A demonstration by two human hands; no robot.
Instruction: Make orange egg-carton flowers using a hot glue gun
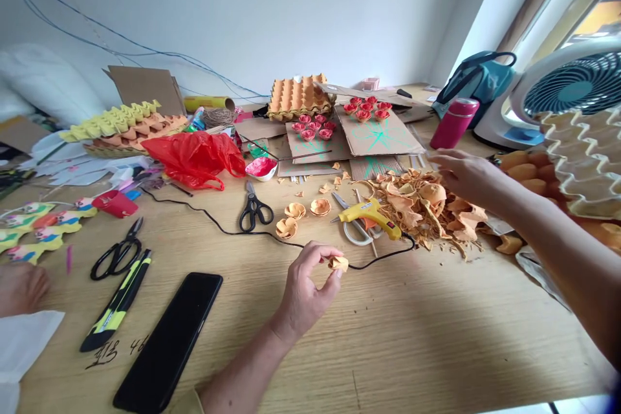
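Wooden table (436, 336) with scraps (405, 207), pale wall (315, 13) behind

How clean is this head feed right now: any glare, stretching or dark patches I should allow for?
Head view: the window is bright at upper right; head view: wide-angle stretch pulls the fan and right forearm toward the edge; head view: right-hand corners darken; head view: left hand and curled carton piece look fairly clear.

Soft daylight comes from the window (598, 18) at right; outer edges look stretched.
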